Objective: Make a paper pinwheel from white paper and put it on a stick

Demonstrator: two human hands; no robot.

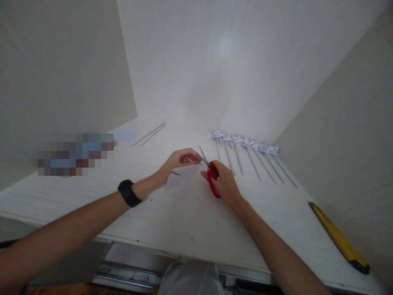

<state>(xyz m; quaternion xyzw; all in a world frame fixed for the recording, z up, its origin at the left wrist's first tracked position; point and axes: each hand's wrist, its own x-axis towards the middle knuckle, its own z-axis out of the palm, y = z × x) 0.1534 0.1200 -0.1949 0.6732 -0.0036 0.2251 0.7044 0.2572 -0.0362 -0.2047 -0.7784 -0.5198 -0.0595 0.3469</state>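
Cutting is the step in hand, by the look of it. The right hand point(225, 184) is wrapped through the red handles of the scissors point(212, 180), fingers curled in tight, and the blades angle up and away from that grip towards the left hand's fingertips. The blades look slightly parted, though how far is hard to tell.

The left hand point(181, 159) is pinched closed on the top edge of a sheet of white paper point(182, 176), with the thumb underneath and the fingers over it. The sheet hangs down from that pinch and lifts just off the white table point(184, 221). It sits between the two hands and meets the blades right beside the left fingertips. A black wristband point(129, 192) sits on that wrist.

Judging from here, the next snip calls for the paper held taut and the left fingertips kept clear of the blade line, because they are very close.

Just beyond the right-hand grip lies a row of white paper pinwheels point(242, 141) on sticks, side by side. Farther off past the left hand are two loose thin sticks point(149, 134) and a small piece of paper point(125, 134). Well out to the right of the scissor hand, a yellow-and-black tool point(339, 237), possibly a utility knife, rests near the table edge.
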